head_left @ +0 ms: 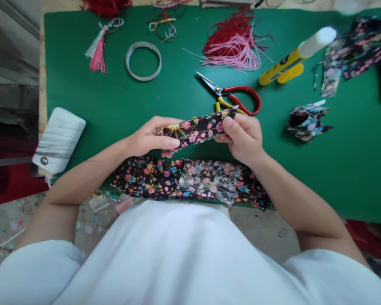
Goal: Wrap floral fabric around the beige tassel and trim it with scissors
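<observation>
Between my two hands a strip of black floral fabric [198, 128] is stretched, its long edges folded over, tilted slightly up to the right. My left hand [150, 137] grips its left end, thumb on top and fingers underneath. At the right end my right hand [245, 135] pinches the cloth between thumb and fingers. Below, a wider piece of floral fabric [155, 178] lies along the table's near edge, its right end partly behind my right forearm. Just beyond the strip rest scissors [243, 97] with red and yellow handles, partly covered by the strip and my right hand.
On the green table [98, 97] are a tape ring [143, 61], a pink-white tassel [98, 53], red and pink strings [233, 44], and a yellow glue stick [281, 65] with its cap off. A crumpled fabric piece [307, 122], more floral fabric [352, 51] and a white power bank [59, 140] lie around.
</observation>
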Demonstrator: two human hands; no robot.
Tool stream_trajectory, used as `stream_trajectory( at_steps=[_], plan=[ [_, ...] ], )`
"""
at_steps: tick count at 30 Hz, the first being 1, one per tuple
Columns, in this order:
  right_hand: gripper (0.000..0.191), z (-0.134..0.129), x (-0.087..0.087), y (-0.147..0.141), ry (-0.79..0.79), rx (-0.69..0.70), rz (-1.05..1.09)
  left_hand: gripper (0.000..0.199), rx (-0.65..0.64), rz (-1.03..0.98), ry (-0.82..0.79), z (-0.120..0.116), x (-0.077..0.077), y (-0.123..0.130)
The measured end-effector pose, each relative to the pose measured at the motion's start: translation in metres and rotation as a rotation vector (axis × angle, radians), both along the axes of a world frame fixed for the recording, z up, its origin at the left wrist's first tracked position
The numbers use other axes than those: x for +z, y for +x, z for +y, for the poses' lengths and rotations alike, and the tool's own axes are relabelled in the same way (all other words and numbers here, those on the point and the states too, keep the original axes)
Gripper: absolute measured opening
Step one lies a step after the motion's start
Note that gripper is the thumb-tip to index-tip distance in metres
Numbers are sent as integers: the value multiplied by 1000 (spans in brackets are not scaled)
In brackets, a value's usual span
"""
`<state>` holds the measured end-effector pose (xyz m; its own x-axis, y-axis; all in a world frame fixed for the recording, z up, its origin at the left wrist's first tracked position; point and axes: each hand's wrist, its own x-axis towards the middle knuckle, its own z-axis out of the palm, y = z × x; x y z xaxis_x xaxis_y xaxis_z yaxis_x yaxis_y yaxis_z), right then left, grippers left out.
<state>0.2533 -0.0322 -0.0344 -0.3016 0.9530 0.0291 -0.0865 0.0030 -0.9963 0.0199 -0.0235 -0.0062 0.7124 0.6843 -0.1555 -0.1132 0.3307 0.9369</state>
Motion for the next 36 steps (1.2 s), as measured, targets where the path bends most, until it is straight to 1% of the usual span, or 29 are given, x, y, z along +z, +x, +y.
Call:
stream_trajectory(
  at_steps=[2,4,5,6,7,9,11,14,17,19,20,22,25,28,30,33,36],
  plan=[
    [55,0,4,-1,12,53,-24,39,-184,-63,-118,0,2,-1],
    [53,0,9,-3,81,137,-74,56,-335,-120,-226,-2,3,-1],
    [51,0,11,-3,128,193,-96,63,-374,-132,-266,-3,3,0],
    [49,-1,13,-4,174,251,-116,66,-375,-122,-291,-5,4,1],
    [47,-2,14,-5,212,302,-131,65,-355,-86,-302,-7,5,3],
    [45,-4,17,-6,254,349,-158,55,-283,19,-290,-12,6,8],
    [47,-7,18,-6,294,315,-234,43,-206,75,-279,-16,7,13],
    [47,-7,19,-2,403,136,-457,31,-86,24,-314,-18,6,17],
    [29,1,18,8,489,-81,-747,25,2,-43,-309,-17,3,17],
    [18,8,14,16,469,-174,-912,23,54,-76,-278,-15,1,17],
    [17,11,11,20,445,-200,-977,23,78,-86,-267,-14,1,17],
    [21,17,5,26,418,-215,-1055,27,116,-98,-267,-14,1,17],
    [27,23,-5,32,445,-205,-1084,31,152,-108,-294,-15,0,18],
    [32,27,-14,36,475,-242,-1044,25,177,-121,-323,-16,0,20],
    [32,28,-18,40,467,-267,-1000,25,188,-123,-337,-17,0,22],
    [31,28,-21,43,408,-298,-975,31,205,-119,-330,-17,2,23],
    [23,27,-17,41,419,-325,-921,33,237,-100,-303,-16,5,23]
  ],
)
